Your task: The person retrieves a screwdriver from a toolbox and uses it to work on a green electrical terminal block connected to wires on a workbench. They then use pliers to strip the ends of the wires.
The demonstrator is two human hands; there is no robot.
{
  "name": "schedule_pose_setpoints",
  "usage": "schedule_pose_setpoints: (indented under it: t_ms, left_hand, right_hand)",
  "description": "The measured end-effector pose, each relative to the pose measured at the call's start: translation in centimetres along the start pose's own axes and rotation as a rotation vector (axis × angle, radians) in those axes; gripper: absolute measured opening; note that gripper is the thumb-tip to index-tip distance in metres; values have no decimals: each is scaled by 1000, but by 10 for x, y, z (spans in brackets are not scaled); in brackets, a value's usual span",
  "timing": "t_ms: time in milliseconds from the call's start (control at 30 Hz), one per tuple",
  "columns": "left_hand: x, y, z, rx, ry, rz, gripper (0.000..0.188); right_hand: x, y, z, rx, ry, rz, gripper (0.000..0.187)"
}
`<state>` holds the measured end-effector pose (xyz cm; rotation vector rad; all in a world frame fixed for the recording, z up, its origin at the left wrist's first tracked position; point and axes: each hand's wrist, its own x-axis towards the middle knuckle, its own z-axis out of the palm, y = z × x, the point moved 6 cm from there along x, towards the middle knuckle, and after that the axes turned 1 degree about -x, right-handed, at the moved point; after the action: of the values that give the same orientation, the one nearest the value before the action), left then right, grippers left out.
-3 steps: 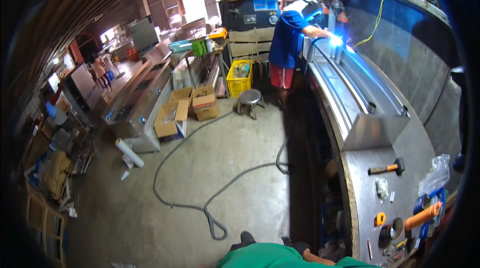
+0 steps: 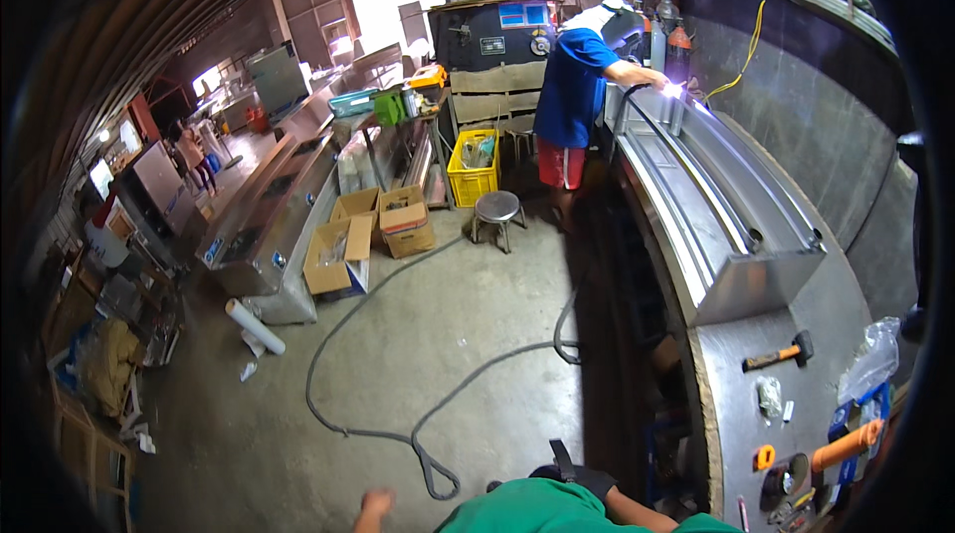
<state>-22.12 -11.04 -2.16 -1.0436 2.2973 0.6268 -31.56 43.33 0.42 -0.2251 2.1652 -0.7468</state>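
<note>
Newly in view at the lower edge, a person's blurred left hand [image 2: 375,508] has come up over the concrete floor, while a black strap [image 2: 562,458] now stands up before the green shirt [image 2: 537,508]. Across the shop, the welding arc [image 2: 673,90] has shrunk from a broad blue glare to a small pale spot. The strap rises beside a dark object [image 2: 597,483] at the shirt's front edge, where the bare right forearm [image 2: 629,510] ends. The right hand cannot be made out against that object, so its grip cannot be told. The left fingers are too blurred to show how far they are open; nothing is seen in them. Ahead, a dark cable [image 2: 343,430] loops across the floor toward a round metal stool [image 2: 498,206]. On the bench [image 2: 716,344] at right lie a hammer [image 2: 779,352] and an orange tape measure [image 2: 764,457]. Farther along, a masked co-worker [image 2: 577,86] in blue leans over long metal channels [image 2: 686,175].
</note>
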Motion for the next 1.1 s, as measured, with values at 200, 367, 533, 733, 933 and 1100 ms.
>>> schedule_pose_setpoints:
  t_ms: [200, 367, 533, 733, 933, 1100]
  left_hand:
    - [142, 280, -249, -677, 231, 447, 24]
    - [239, 375, -233, -649, 143, 380, 29]
    - [304, 310, -85, -400, -120, 135, 74]
    - [339, 385, -99, -572, -302, -145, 78]
    - [537, 555, -197, -998, -320, -182, 81]
    - [667, 801, -373, -1254, -364, -31, 85]
  right_hand:
    - [104, -40, -104, 94, -20, -97, 44]
    - [229, 23, -180, 246, 352, 130, 50]
    - [316, -68, -351, -73, 78, 50, 42]
    - [426, -57, -557, 63, 450, 374, 34]
    - [577, 35, -564, 440, 620, 483, 15]
    - [664, -15, -463, 431, 328, 262, 17]
